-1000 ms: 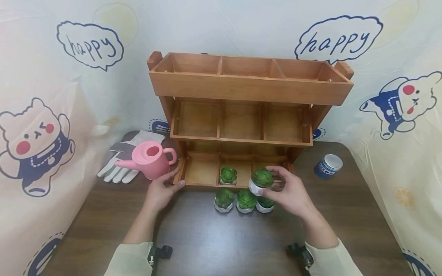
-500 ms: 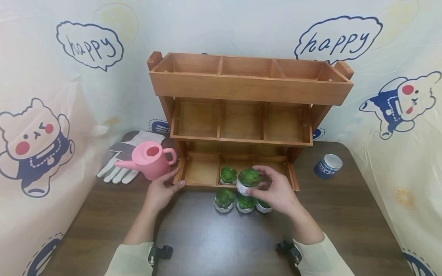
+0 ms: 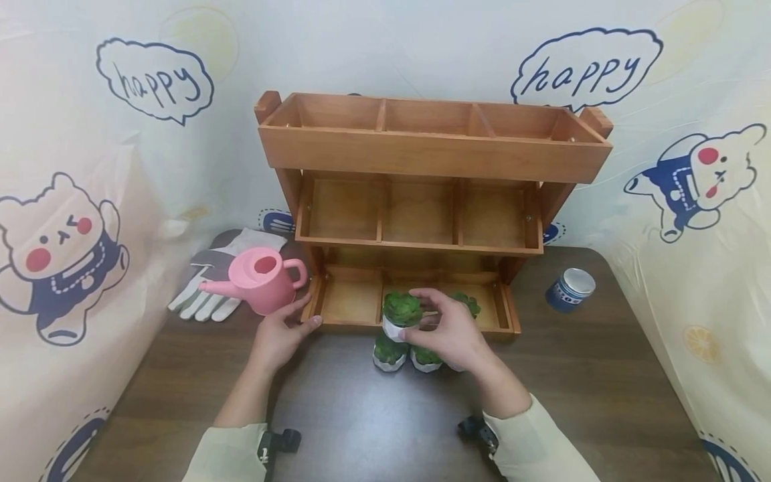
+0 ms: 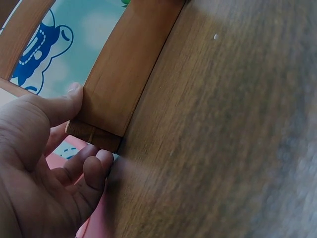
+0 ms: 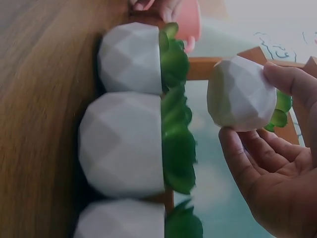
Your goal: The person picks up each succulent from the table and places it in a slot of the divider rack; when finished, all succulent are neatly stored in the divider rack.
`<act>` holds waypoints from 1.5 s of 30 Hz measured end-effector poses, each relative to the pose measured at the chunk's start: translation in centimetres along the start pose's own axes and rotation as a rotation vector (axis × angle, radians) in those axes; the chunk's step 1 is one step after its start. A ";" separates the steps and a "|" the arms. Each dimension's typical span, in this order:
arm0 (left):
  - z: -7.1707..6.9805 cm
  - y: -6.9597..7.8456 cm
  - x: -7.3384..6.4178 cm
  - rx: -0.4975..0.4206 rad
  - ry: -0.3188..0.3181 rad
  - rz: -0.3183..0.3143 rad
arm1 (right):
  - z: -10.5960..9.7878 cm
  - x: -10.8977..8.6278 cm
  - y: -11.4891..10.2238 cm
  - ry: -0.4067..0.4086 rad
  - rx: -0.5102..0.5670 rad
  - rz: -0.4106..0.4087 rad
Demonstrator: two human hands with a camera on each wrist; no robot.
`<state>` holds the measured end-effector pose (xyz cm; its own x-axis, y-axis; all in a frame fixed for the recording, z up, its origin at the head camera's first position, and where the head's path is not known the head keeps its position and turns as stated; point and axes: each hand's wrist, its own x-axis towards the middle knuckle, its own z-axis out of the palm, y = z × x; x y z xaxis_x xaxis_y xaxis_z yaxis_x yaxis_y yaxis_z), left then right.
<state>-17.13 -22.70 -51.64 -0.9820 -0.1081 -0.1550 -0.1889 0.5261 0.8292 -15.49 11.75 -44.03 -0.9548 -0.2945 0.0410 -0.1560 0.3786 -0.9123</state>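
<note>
In the head view my right hand [image 3: 448, 331] holds a potted succulent [image 3: 402, 309] in front of the bottom tier of a three-tier wooden plant stand [image 3: 434, 159]. In the right wrist view, thumb and fingers pinch its white faceted pot [image 5: 241, 94]. A row of similar succulents stands on the table below, among them a left one [image 3: 388, 353] and a middle one [image 3: 426, 358]; my hand mostly covers the third. Another succulent [image 3: 468, 303] sits in the right bottom compartment. My left hand [image 3: 282, 336] grips the stand's lower left corner, thumb on the front board [image 4: 126, 74].
A pink watering can [image 3: 265, 281] stands left of the stand, beside grey-and-white gloves [image 3: 207, 298]. At the right is a blue-and-white jar [image 3: 570, 290] on the dark wooden table [image 3: 373, 415]. Printed cloth [image 3: 385, 47] hangs behind and at the sides.
My right hand has carried the succulent leftward along the bottom tier, uncovering the one in the right compartment. The succulent seen earlier in the middle compartment is now hidden. My left hand stays put.
</note>
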 end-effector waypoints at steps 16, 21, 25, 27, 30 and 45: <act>-0.2 0.0 0.1 0.022 0.001 0.013 | 3.7 1.9 -0.8 -0.058 -0.023 -0.025; -0.1 0.0 0.1 0.021 -0.001 0.007 | 4.9 2.5 -1.3 -0.063 0.002 -0.015; -0.2 0.0 0.2 0.020 -0.004 0.004 | 5.5 2.9 -1.7 -0.060 -0.014 -0.019; -0.2 0.0 0.1 0.018 -0.004 0.004 | 5.9 3.1 -1.8 -0.063 -0.026 -0.021; -0.3 0.0 0.0 0.023 -0.004 0.011 | 6.3 3.4 -2.0 -0.069 -0.027 -0.017; -0.3 -0.3 -0.1 0.033 0.004 0.038 | 8.3 5.5 -2.5 -0.048 -0.097 -0.020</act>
<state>-17.00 -23.10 -51.74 -0.9885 -0.0905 -0.1213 -0.1512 0.5574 0.8164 -18.22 1.91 -44.94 -0.9384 -0.3435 0.0370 -0.2006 0.4545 -0.8679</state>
